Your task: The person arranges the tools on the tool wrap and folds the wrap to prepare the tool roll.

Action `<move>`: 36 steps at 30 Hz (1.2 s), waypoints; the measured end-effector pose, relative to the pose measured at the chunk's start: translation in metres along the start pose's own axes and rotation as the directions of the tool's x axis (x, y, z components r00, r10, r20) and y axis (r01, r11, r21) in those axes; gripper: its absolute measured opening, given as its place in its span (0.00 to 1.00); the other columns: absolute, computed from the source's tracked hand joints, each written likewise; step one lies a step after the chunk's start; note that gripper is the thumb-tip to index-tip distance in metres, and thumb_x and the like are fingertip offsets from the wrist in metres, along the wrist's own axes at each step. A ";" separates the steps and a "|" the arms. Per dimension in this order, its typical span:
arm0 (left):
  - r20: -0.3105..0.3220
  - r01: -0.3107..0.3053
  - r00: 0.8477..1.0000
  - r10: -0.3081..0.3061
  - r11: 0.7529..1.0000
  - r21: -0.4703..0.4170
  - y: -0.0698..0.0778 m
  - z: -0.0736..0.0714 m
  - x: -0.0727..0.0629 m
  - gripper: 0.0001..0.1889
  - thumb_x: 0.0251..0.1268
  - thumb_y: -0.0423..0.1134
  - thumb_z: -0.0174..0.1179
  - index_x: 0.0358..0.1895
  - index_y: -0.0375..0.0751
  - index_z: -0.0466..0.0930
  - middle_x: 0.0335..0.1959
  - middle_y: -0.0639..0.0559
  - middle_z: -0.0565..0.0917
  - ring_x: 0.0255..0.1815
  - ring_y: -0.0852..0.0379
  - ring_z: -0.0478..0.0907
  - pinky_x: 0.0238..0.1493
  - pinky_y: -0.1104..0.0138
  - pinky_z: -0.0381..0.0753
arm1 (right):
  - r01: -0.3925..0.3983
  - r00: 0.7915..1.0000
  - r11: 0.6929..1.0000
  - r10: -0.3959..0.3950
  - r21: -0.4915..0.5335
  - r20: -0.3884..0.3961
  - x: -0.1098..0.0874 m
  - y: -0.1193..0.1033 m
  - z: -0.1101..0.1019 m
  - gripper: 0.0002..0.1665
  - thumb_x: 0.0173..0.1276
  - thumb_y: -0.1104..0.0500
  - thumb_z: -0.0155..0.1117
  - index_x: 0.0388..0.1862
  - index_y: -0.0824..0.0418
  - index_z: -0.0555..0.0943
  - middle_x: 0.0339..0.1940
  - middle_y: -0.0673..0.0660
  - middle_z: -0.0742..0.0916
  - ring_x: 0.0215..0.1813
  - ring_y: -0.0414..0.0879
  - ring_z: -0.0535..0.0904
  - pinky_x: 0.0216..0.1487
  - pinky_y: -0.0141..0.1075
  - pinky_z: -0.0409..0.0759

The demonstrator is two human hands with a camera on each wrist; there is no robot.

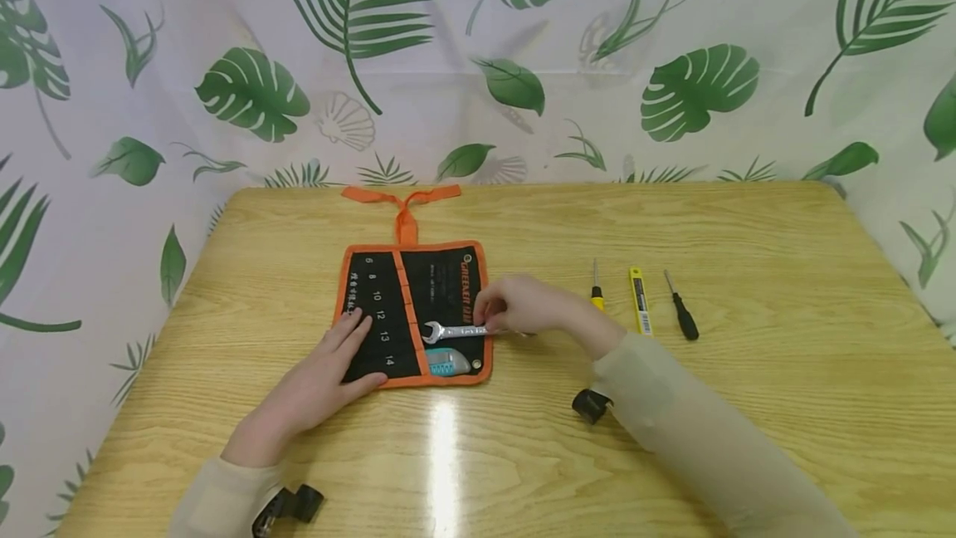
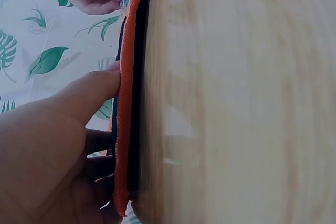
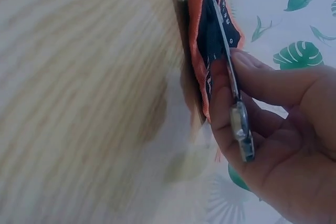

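A black tool pouch point(image 1: 441, 285) with orange edging lies unrolled on the table, numbers printed down its left half. Across its right half, my right hand point(image 1: 526, 305) pinches a silver combination wrench point(image 1: 457, 332) between thumb and fingers. The open end of the wrench points left toward the pouch's orange middle strip; its ring end point(image 3: 240, 124) shows by my palm in the right wrist view. Spread flat, my left hand point(image 1: 324, 368) rests on the pouch's lower left part. Just below the wrench, a teal and grey utility knife point(image 1: 448, 362) sits at the strip.
Right of the pouch lie a yellow-handled screwdriver point(image 1: 597, 299), partly hidden by my right arm, a yellow blade case point(image 1: 640, 301) and a black-handled screwdriver point(image 1: 684, 318). Orange tie straps point(image 1: 406, 210) stretch from the pouch toward the table's back edge. A leaf-patterned cloth hangs behind.
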State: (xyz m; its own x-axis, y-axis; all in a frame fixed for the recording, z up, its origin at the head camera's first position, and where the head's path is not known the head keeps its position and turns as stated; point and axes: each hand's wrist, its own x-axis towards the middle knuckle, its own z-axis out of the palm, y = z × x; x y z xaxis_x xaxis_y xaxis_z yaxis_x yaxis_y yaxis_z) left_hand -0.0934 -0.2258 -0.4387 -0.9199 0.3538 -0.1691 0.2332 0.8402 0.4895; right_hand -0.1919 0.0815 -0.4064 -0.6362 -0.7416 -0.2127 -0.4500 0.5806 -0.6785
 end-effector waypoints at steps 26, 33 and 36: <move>-0.014 -0.006 1.000 0.006 1.000 0.002 0.003 0.001 -0.001 0.45 0.65 0.62 0.54 0.76 0.40 0.49 0.77 0.43 0.46 0.75 0.41 0.43 0.66 0.44 0.58 | 0.029 0.999 0.999 -0.030 -0.044 -0.029 0.022 -0.010 0.009 0.06 0.63 0.68 0.66 0.33 0.60 0.87 0.28 0.48 0.86 0.30 0.38 0.77 0.33 0.30 0.76; -0.017 -0.012 1.000 0.012 1.000 0.001 0.001 0.002 0.000 0.45 0.65 0.63 0.54 0.76 0.40 0.49 0.77 0.43 0.46 0.75 0.41 0.43 0.66 0.44 0.58 | -0.004 0.997 0.999 0.001 -0.032 -0.080 0.027 -0.012 0.020 0.04 0.64 0.66 0.66 0.33 0.58 0.87 0.31 0.47 0.86 0.32 0.37 0.78 0.36 0.29 0.77; -0.019 -0.012 1.000 0.012 1.000 0.000 0.001 0.002 0.000 0.45 0.65 0.63 0.54 0.76 0.40 0.49 0.77 0.43 0.46 0.75 0.41 0.44 0.66 0.44 0.58 | 0.025 0.995 0.999 -0.027 -0.024 -0.092 0.029 -0.012 0.025 0.03 0.63 0.65 0.67 0.33 0.59 0.87 0.30 0.47 0.86 0.31 0.36 0.78 0.35 0.29 0.77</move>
State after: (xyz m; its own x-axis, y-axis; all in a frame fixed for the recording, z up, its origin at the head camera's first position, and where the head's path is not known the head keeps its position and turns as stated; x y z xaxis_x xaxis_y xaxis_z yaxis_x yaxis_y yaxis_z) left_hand -0.0927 -0.2238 -0.4400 -0.9226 0.3565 -0.1471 0.2445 0.8358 0.4916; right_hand -0.1895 0.0446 -0.4224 -0.6789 -0.7230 -0.1284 -0.4805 0.5696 -0.6668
